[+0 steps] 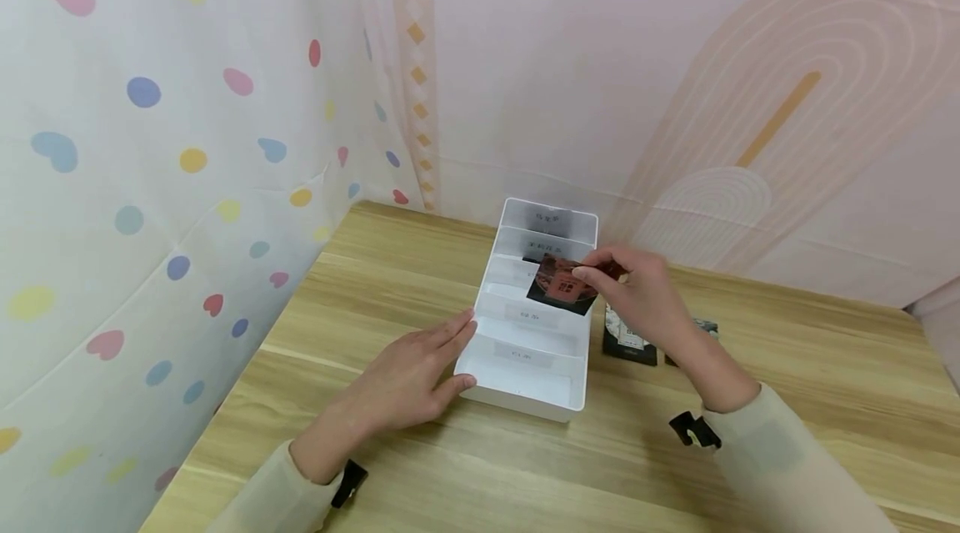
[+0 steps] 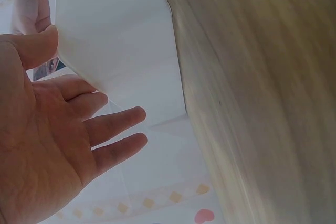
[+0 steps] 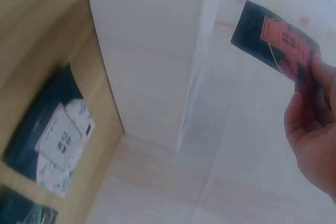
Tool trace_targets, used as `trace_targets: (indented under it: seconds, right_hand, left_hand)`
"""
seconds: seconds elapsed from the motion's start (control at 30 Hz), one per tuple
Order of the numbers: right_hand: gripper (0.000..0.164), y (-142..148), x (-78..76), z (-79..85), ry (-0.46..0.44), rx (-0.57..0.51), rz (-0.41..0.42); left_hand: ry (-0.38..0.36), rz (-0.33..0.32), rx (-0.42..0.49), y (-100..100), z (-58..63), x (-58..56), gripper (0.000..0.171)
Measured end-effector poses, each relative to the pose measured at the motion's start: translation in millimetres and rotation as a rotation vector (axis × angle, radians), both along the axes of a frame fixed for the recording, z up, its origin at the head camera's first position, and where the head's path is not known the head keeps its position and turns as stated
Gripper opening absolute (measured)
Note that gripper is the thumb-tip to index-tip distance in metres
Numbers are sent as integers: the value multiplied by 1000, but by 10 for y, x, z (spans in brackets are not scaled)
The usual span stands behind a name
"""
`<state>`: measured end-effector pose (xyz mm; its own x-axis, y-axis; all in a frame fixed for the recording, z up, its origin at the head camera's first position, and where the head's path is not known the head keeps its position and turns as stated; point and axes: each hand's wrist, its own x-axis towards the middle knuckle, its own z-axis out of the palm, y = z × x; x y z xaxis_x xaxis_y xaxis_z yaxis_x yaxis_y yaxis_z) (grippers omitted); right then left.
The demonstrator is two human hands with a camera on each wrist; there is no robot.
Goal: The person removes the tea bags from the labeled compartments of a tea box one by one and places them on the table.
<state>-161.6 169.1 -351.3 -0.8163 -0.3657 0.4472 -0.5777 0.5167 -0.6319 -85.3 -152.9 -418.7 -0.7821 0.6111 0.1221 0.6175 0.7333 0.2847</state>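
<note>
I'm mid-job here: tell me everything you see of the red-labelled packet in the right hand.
The packet is small, flat and four-cornered, dark with a red label bearing dark characters and reddish artwork around it. It looks thin, like paper or foil, and no tear shows. It is held tilted above the white divided box, apart from its rim. The right hand pinches it at one edge between thumb and fingers; nothing else visibly touches it.

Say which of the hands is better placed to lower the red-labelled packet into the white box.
Right, most likely: the right hand pinches the packet over the box, while the left hand touches the box's edge.
</note>
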Motion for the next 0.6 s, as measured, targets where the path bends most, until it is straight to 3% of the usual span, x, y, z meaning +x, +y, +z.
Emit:
trace_targets:
  seconds: [0.3,0.6]
  right_hand:
    - [9,218,10,80,11,-19,-95]
    - [8,478,56,102,-47,-10,-169]
  left_hand:
    - [10,-6,6,-8,-5,2,69]
    - [12,-6,2,0,-1,-1,68]
